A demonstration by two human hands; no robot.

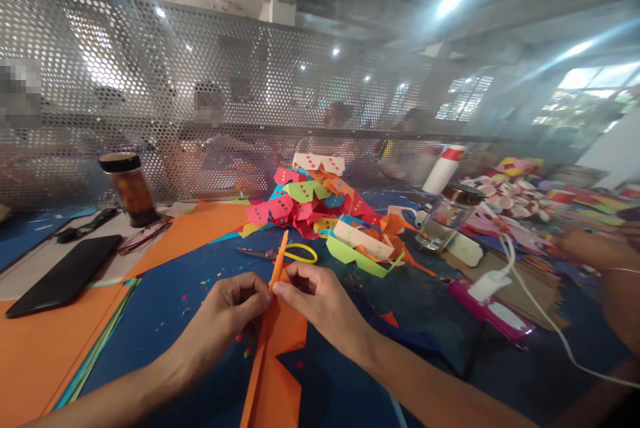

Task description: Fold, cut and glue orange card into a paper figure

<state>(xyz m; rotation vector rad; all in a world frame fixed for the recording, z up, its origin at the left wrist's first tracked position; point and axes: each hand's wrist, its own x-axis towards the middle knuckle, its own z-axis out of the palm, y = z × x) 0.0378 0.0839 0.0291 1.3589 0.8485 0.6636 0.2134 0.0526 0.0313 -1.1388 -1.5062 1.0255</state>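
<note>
Both my hands pinch a folded orange paper [277, 348] over a dark blue sheet [170, 308]. My left hand [231, 311] grips the fold from the left with its fingers curled. My right hand [320, 301] pinches the same fold from the right, thumb and forefinger pressed together. A narrow orange strip [279, 258] sticks up from between the fingertips. Just beyond them lie yellow-handled scissors [285, 254].
A heap of coloured folded paper pieces [320, 205] sits behind the scissors. A black phone [65, 275] and a dark jar [129, 189] are at the left, orange sheets [35, 348] below them. A glass jar [445, 215], white bottle [444, 168], charger cable [530, 301] and another person's arm [610, 281] are at right. A perforated metal screen [250, 101] stands behind.
</note>
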